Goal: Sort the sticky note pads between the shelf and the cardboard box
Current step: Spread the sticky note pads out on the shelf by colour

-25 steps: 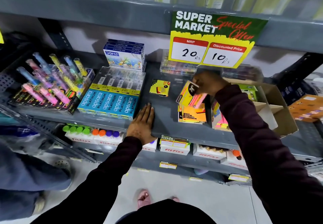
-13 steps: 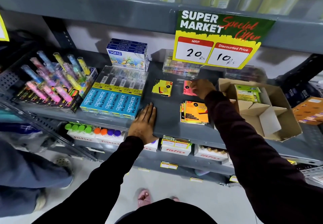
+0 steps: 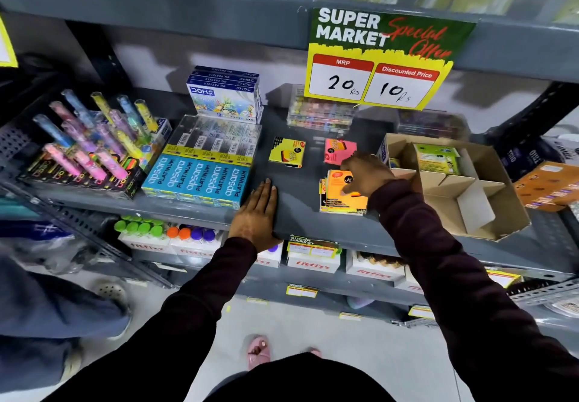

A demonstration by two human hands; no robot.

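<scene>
Resting flat at the front lip of the grey shelf (image 3: 291, 204), the left hand (image 3: 257, 213) lies palm down with its fingers straight and together, holding nothing, just right of the blue Apsara pencil boxes (image 3: 197, 180). To its right the right hand (image 3: 365, 174) is over the orange stack of sticky note pads (image 3: 340, 198), fingers curled down onto the top of the stack; whether they are actually pinching a pad cannot be told from this angle. That stack sits close to the shelf's front edge, touching or nearly touching the left wall of the cardboard box (image 3: 488, 213), whose flaps stand open. A little farther back, a pink sticky note pad (image 3: 338, 150) lies flat on the shelf just beyond the right hand, and a yellow sticky note pad (image 3: 286, 152) lies to its left, apart from it. Inside the box, toward its rear, a green packet (image 3: 437, 158) leans in one compartment; the nearer compartments show bare cardboard. Farther left on the shelf a tray of coloured pens (image 3: 91, 147) tilts toward the camera, and behind the pencil boxes stands a pile of blue pastel boxes (image 3: 224, 94). Above and behind the pads hangs a price sign (image 3: 379, 57) reading 20 and 10.
</scene>
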